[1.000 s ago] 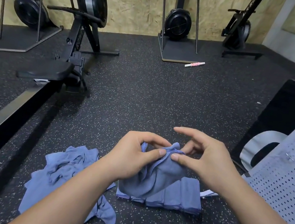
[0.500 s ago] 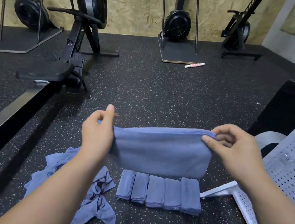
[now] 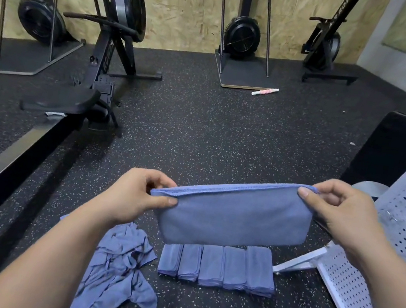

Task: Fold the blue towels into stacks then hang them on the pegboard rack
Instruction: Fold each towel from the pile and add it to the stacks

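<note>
Pinching corners, left hand [image 3: 135, 196] and right hand [image 3: 340, 211] hold a blue towel [image 3: 234, 218].

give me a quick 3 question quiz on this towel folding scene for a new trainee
1. True or false: the left grip and the right grip each pinch a top corner of the held towel.
2. Where does the crumpled pile of unfolded towels lie relative to the row of folded towels? A) to its left B) to its right C) on top of it
3. Fill in: the row on the floor holds ____ folded towels.

Key: 1 true; 2 A; 3 five
</note>
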A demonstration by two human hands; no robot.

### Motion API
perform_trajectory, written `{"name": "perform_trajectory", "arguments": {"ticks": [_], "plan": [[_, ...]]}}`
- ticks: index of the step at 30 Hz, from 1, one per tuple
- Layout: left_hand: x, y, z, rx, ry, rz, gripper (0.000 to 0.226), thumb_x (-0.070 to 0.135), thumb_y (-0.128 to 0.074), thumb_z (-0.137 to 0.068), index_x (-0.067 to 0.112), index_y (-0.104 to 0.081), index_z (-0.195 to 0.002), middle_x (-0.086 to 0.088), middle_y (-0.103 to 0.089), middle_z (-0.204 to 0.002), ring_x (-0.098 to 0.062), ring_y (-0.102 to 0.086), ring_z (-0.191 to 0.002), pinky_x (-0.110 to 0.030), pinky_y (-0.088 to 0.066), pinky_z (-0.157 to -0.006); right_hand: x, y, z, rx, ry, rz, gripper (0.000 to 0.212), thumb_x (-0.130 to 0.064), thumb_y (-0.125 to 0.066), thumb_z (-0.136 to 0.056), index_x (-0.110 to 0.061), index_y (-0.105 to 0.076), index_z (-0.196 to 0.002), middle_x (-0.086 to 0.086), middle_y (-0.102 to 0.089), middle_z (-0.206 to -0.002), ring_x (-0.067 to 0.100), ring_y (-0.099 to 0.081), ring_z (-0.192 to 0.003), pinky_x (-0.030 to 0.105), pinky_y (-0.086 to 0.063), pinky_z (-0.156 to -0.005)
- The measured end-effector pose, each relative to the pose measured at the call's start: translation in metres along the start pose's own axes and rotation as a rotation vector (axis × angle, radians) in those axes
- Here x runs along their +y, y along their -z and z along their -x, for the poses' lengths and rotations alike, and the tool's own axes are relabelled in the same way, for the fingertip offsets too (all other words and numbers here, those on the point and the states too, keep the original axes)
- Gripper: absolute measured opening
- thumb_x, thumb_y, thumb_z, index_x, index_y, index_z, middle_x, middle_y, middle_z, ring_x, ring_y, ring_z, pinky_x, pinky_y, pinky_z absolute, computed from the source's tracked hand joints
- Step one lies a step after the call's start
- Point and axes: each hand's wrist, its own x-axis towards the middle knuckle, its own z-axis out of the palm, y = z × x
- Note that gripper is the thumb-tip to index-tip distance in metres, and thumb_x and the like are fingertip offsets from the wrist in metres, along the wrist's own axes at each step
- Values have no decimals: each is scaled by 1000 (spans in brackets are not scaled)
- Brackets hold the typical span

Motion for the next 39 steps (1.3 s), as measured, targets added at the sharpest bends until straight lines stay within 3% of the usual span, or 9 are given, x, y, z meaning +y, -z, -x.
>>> {"name": "perform_trajectory", "arguments": {"ticks": [4,9,12,15,19,26,31,35,39], "plan": [[-8,-4,-6,344,37,-204,15,19,-88,-84,31,-78,-80,12,-74,-71,-7,-62,-63,-31,-50,-66,-5,1,6,-91,56,85,11,-16,-86,-85,-16,-80,-94,13,-79,-86,8,-68,-70,16,-53,-70],[-7,-4,-8,511,85,-128,12,18,-82,-87,28,-77,-84,11,-75,-73,-10,-64,-63,-29,-48,-62,-9,-1,9,-148,17,68,18,-16,-86,-81,-7,-76,-94,6,-82,-94,16,-76,-93,31,-57,-95],[-8,-4,-10,526,107,121,7,14,-82,-90,21,-80,-90,7,-76,-77,-4,-60,-62,-31,-51,-68,-10,-2,8,-166,-12,4,24,-22,-85,-80,-5,-74,-94,12,-81,-92,18,-71,-87,39,-51,-95],[-9,-1,-13,479,122,381,3,16,-80,-94,14,-82,-96,-2,-78,-89,-14,-64,-80,-40,-53,-86,-6,-4,6,-166,0,-15,28,-38,-85,-87,-16,-70,-92,21,-71,-76,24,-50,-77,44,-38,-80],[-2,-4,-13,402,79,553,15,33,-79,-91,20,-78,-99,-4,-71,-95,-21,-58,-89,-44,-45,-87,-3,-16,5,-34,89,4,11,-29,-63,-105,-20,-59,-101,5,-56,-66,22,-38,-70,38,-31,-66],[18,-29,-3,617,-132,181,15,39,-63,-105,26,-57,-100,11,-45,-70,-8,-41,-64,-37,-38,-65,-5,-41,15,342,180,246,11,-33,-48,-111,-23,-49,-115,-4,-63,-96,18,-56,-89,33,-32,-74],[11,-34,-7,638,45,130,15,38,-66,-103,24,-62,-106,11,-57,-74,-7,-51,-67,-36,-40,-67,3,-46,11,273,-45,199,24,-42,-70,-100,-29,-58,-115,-4,-72,-99,14,-67,-91,37,-46,-76],[1,-33,-10,501,267,298,38,30,-77,-96,26,-58,-127,6,-69,-95,-11,-64,-89,-31,-50,-80,12,-38,5,-25,-328,-148,63,-18,-85,-88,-32,-53,-141,-1,-78,-114,15,-75,-100,38,-58,-85],[-8,-26,-14,497,234,398,61,12,-79,-92,35,-54,-143,1,-72,-116,-21,-67,-102,-46,-57,-87,14,-33,0,8,-193,-113,54,-5,-81,-90,-38,-69,-131,-5,-75,-124,14,-71,-116,40,-58,-97]]}}
